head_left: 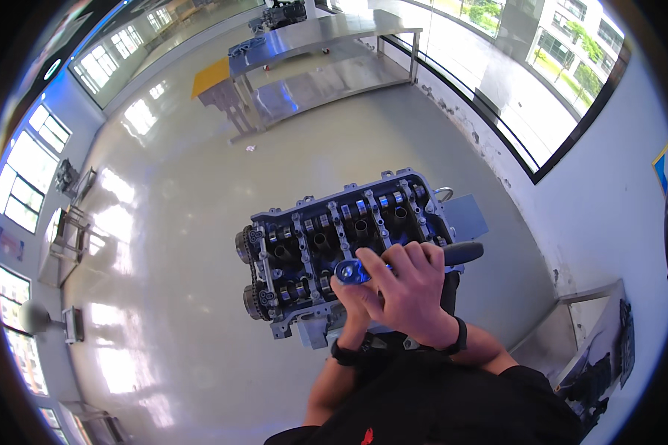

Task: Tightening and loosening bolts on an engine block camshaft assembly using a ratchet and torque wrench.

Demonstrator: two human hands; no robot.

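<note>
Ratchet (356, 273) through right-hand grip (413, 288), blue head (350, 272) left, black handle (465, 253) right

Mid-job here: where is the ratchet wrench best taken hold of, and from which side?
Probably by its dark handle, from the right: that thick, rounded end juts out bare past the right hand. The round head at the other end looks harder to take, with the left hand close by it.

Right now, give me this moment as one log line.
Tool: ratchet wrench | left hand: at its head | right hand: around its handle | beneath: open engine
</note>
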